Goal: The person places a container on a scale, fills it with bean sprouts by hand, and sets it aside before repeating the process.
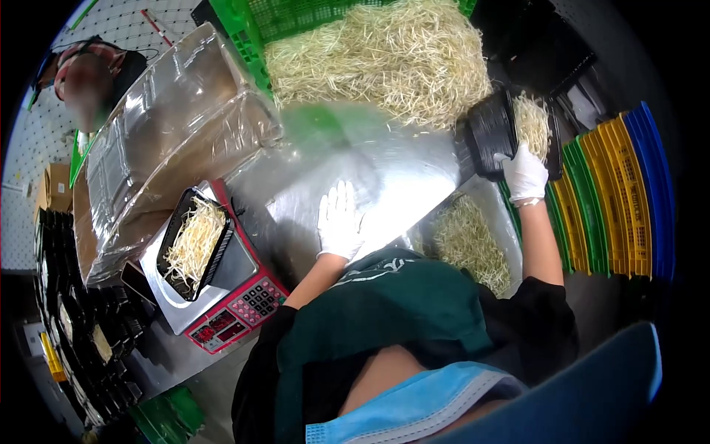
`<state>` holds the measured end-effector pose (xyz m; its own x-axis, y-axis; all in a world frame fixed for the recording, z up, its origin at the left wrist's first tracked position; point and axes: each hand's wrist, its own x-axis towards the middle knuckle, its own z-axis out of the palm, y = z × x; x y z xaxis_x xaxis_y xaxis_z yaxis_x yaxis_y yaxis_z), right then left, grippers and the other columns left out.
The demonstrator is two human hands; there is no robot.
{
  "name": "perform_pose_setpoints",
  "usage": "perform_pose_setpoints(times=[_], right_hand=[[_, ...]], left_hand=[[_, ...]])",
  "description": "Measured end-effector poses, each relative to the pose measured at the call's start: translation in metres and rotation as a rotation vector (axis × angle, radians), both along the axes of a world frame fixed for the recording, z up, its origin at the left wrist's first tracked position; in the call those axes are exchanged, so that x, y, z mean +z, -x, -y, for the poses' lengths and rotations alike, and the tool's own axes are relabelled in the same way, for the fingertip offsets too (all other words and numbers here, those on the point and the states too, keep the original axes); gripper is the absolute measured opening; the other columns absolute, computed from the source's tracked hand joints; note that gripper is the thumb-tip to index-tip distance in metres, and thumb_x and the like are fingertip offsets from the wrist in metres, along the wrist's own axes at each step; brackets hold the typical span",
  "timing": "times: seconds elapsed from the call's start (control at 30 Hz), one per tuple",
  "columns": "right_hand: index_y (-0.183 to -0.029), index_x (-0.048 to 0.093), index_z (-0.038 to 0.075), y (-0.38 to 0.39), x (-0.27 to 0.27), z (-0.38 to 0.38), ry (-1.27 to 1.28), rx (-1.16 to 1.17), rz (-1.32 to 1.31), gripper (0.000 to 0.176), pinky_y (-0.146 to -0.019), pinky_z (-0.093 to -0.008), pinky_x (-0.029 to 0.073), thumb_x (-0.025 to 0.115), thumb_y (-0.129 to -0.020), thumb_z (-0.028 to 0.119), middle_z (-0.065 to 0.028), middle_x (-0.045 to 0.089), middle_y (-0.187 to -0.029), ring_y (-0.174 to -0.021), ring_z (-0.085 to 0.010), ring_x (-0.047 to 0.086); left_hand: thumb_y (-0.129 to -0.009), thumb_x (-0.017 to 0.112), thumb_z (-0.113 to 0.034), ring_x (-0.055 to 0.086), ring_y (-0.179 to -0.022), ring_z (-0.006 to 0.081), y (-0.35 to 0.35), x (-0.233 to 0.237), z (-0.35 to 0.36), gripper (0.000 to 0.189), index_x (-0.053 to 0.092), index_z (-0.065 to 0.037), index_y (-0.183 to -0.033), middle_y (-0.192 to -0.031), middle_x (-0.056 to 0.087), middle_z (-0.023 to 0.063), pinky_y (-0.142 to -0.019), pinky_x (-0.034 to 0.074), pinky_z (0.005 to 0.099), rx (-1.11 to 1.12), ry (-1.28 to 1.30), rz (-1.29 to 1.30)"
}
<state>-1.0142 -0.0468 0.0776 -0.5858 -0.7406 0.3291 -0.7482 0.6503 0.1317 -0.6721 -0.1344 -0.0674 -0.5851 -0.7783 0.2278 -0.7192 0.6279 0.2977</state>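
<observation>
My left hand (339, 222), in a white glove, lies flat on the shiny metal table (403, 185) with its fingers extended and holds nothing. On the right, my gloved right hand (525, 175) touches bean sprouts (532, 122) at a black tray; its fingers are partly hidden, and their grip cannot be made out. Beside it are stacked black trays (484, 137). A black tray of bean sprouts (197, 244) rests on the red and silver scale (240, 309) to the left. Behind the table, a large heap of bean sprouts (392, 55) fills a green crate (248, 37).
A plastic-wrapped box (166, 140) stands at the left, with a person (92, 81) beyond it. Several black trays (81, 318) are stacked at the lower left. A bin of sprouts (473, 240) is below the table edge. Colored crates (617, 192) stand at the right.
</observation>
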Motion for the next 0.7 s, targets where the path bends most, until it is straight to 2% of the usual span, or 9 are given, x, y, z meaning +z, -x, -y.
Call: perform_pose_setpoints(times=[0.1, 0.17, 0.2, 0.33, 0.4, 0.5, 0.6, 0.67, 0.7], right_hand=[[-0.095, 0.053, 0.004, 0.0, 0.0, 0.001, -0.05, -0.142, 0.024, 0.052, -0.063, -0.0469, 0.05, 0.068, -0.075, 0.049, -0.0204, 0.065, -0.071, -0.069, -0.0382, 0.065], [-0.098, 0.053, 0.003, 0.009, 0.009, 0.012, -0.029, -0.308, 0.157, 0.051, -0.073, -0.0473, 0.05, 0.067, -0.078, 0.047, -0.0238, 0.066, -0.083, -0.08, -0.039, 0.065], [-0.101, 0.054, 0.001, 0.016, 0.016, 0.019, -0.04, -0.36, 0.258, 0.05, -0.08, -0.0464, 0.048, 0.065, -0.08, 0.045, -0.0258, 0.065, -0.094, -0.09, -0.0393, 0.064], [-0.106, 0.053, 0.002, 0.056, 0.017, 0.044, -0.027, -0.416, 0.215, 0.051, -0.084, -0.0441, 0.048, 0.064, -0.08, 0.044, -0.0236, 0.065, -0.101, -0.096, -0.0388, 0.063], [-0.106, 0.055, 0.003, 0.082, 0.017, 0.06, 0.0, -0.421, 0.196, 0.05, -0.085, -0.0432, 0.048, 0.065, -0.08, 0.044, -0.0228, 0.065, -0.103, -0.097, -0.0377, 0.063], [-0.114, 0.055, 0.004, 0.127, 0.023, 0.082, -0.069, -0.424, 0.228, 0.055, -0.09, -0.042, 0.046, 0.067, -0.077, 0.043, -0.023, 0.063, -0.11, -0.105, -0.0376, 0.059], [-0.119, 0.054, 0.003, 0.157, 0.03, 0.088, -0.065, -0.301, 0.136, 0.061, -0.09, -0.0411, 0.046, 0.068, -0.076, 0.044, -0.022, 0.062, -0.112, -0.106, -0.0357, 0.059], [-0.122, 0.053, 0.003, 0.175, 0.029, 0.089, -0.102, -0.275, 0.167, 0.064, -0.09, -0.0406, 0.046, 0.069, -0.075, 0.043, -0.0226, 0.062, -0.112, -0.105, -0.0355, 0.059], [-0.119, 0.054, 0.003, 0.184, 0.028, 0.089, -0.089, -0.209, 0.149, 0.061, -0.088, -0.0416, 0.047, 0.068, -0.076, 0.044, -0.0221, 0.063, -0.109, -0.103, -0.0361, 0.06]], left_hand=[[-0.084, 0.052, -0.039, 0.03, -0.135, 0.0333, 0.0, -0.003, -0.001, 0.073, 0.028, -0.004, -0.143, -0.147, 0.031, 0.0176, -0.113, 0.016, 0.0428, 0.009, -0.01, 0.015], [-0.084, 0.052, -0.039, 0.03, -0.135, 0.0332, 0.0, -0.002, -0.001, 0.072, 0.029, -0.004, -0.143, -0.146, 0.031, 0.0174, -0.112, 0.017, 0.0427, 0.01, 0.005, 0.038], [-0.084, 0.052, -0.039, 0.03, -0.135, 0.0332, 0.0, -0.001, 0.0, 0.072, 0.029, -0.004, -0.143, -0.146, 0.031, 0.0174, -0.112, 0.017, 0.0427, 0.003, 0.004, 0.041], [-0.082, 0.055, -0.038, 0.031, -0.133, 0.0339, 0.001, 0.0, 0.002, 0.074, 0.03, -0.003, -0.142, -0.146, 0.032, 0.0178, -0.111, 0.017, 0.0444, 0.001, -0.007, 0.025], [-0.081, 0.055, -0.038, 0.032, -0.133, 0.0342, 0.0, 0.004, 0.001, 0.075, 0.03, -0.003, -0.142, -0.145, 0.033, 0.0183, -0.11, 0.018, 0.0452, -0.004, -0.019, 0.033], [-0.08, 0.056, -0.037, 0.034, -0.131, 0.0346, 0.0, 0.007, 0.002, 0.075, 0.031, -0.002, -0.141, -0.144, 0.034, 0.019, -0.11, 0.019, 0.046, -0.018, -0.041, 0.018], [-0.076, 0.054, -0.036, 0.031, -0.132, 0.0353, 0.003, 0.005, 0.0, 0.078, 0.031, 0.001, -0.14, -0.144, 0.033, 0.0192, -0.11, 0.018, 0.0477, 0.002, -0.083, 0.024], [-0.078, 0.058, -0.035, 0.034, -0.13, 0.0336, 0.004, 0.008, 0.001, 0.075, 0.032, -0.003, -0.141, -0.143, 0.035, 0.0182, -0.108, 0.023, 0.0451, 0.015, -0.058, 0.084], [-0.077, 0.058, -0.035, 0.032, -0.132, 0.0331, 0.004, 0.01, 0.001, 0.077, 0.031, -0.004, -0.142, -0.144, 0.034, 0.0171, -0.109, 0.023, 0.0445, 0.024, -0.052, 0.121]])
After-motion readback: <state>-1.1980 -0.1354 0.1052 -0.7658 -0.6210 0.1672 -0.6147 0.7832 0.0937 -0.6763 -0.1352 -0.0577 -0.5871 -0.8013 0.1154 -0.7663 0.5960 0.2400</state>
